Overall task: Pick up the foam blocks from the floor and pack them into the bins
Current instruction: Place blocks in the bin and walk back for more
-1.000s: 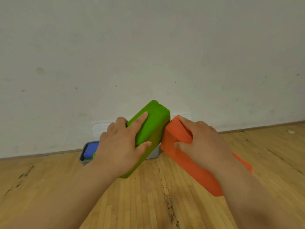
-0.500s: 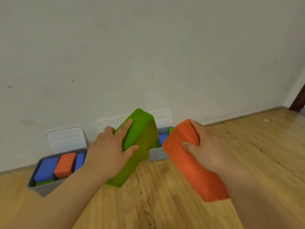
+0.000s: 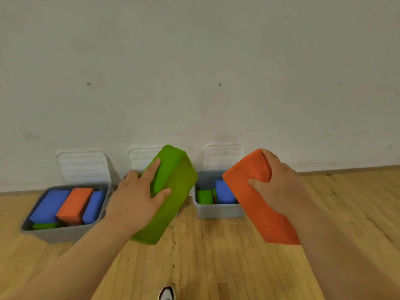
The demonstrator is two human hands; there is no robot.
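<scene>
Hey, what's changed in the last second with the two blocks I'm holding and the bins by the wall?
The green block and orange block, touching at their far ends a second ago, have moved apart. More bins have come into view: the left bin, packed with blocks, and the right bin, partly filled. Unchanged: the left hand grips the green block, the right hand the orange one.

Bare forearms (image 3: 82,263), white shoe (image 3: 166,295)
</scene>
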